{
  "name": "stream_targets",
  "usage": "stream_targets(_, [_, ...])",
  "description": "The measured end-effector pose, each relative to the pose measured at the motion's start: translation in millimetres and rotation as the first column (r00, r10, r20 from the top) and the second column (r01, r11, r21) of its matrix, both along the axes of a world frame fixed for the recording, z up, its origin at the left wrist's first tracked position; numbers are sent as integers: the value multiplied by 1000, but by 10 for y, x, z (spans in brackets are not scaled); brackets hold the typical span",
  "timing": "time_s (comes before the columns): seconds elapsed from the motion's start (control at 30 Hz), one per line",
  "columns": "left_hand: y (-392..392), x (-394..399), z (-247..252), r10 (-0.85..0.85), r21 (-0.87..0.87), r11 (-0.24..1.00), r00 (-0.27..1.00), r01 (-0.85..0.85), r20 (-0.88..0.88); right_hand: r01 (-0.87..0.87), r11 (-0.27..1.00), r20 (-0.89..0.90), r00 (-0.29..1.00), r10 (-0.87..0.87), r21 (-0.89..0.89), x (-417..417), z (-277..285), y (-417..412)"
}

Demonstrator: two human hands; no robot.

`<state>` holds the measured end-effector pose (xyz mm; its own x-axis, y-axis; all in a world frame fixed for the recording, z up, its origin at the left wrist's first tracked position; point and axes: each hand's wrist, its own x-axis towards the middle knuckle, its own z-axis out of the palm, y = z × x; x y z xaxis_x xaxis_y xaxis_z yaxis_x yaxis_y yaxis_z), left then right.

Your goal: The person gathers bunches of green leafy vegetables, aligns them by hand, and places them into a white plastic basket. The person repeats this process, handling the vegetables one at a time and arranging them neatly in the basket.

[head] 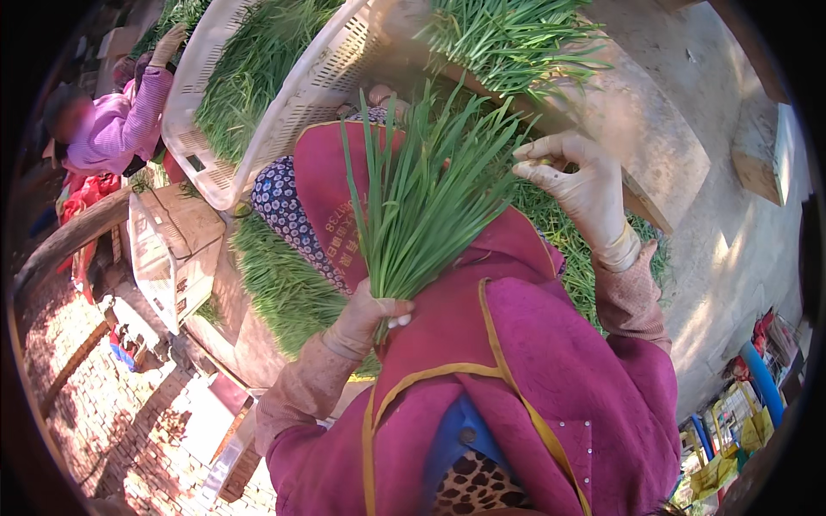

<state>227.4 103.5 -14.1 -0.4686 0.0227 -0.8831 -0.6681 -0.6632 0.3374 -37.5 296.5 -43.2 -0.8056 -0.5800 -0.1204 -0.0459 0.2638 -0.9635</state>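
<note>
My left hand [368, 316], in a pale thin glove, grips the lower ends of a bunch of long green leaves [419, 193], likely garlic chives. The leaves fan out upward above my lap, over the magenta apron [445, 322]. To the right of the leaf tips, my right hand [561, 174], also gloved, is raised with thumb and forefinger curled towards each other. Whether a small scrap lies between those fingertips, I cannot tell.
A white plastic crate [258, 148] of greens stands at upper left; more greens [284, 284] lie beside my left leg. Another pile [510, 45] rests on a wooden board [652, 122]. Loose leaves [568, 258] cover the ground at right. A co-worker [122, 122] sits at far left.
</note>
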Motion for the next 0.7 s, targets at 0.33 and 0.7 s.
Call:
stream_targets(0.33, [61, 10, 52, -10, -70, 997, 999, 13, 37, -48, 981, -515, 845, 141, 190, 444, -309, -622])
stream_targets(0.7, [79, 43, 9, 14, -77, 997, 1000, -13, 9, -57, 998, -217, 975, 52, -17, 502, -454, -647])
